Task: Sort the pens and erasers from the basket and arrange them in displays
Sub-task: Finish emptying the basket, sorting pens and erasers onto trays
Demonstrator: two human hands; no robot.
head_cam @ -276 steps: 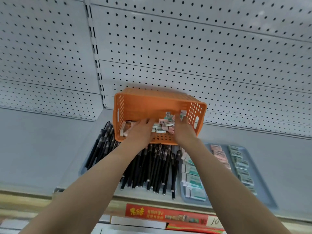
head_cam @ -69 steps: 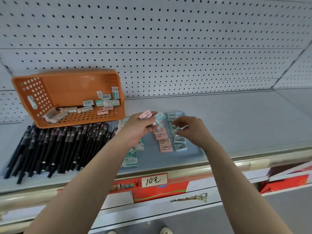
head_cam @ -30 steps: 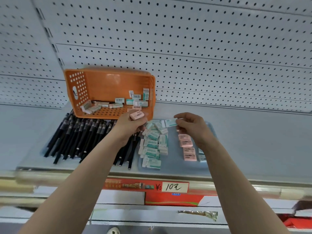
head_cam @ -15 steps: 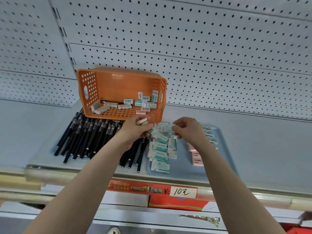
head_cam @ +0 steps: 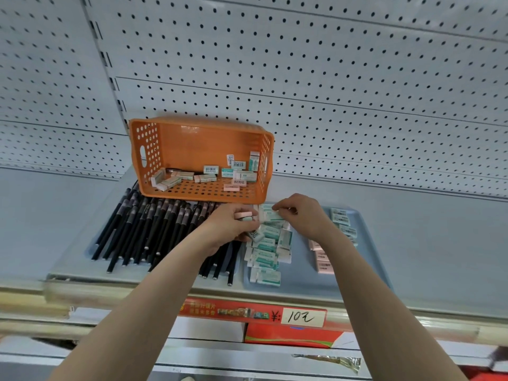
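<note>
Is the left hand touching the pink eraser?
Touching. The head view shows the left hand gripping the pink eraser at its fingertips, with no gap.

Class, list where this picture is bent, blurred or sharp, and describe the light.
Head view: the wide-angle lens bows the pegboard seams; the shelf edge is smeared at lower left; the orange basket and price tag look sharp; light is soft, without glare.
</note>
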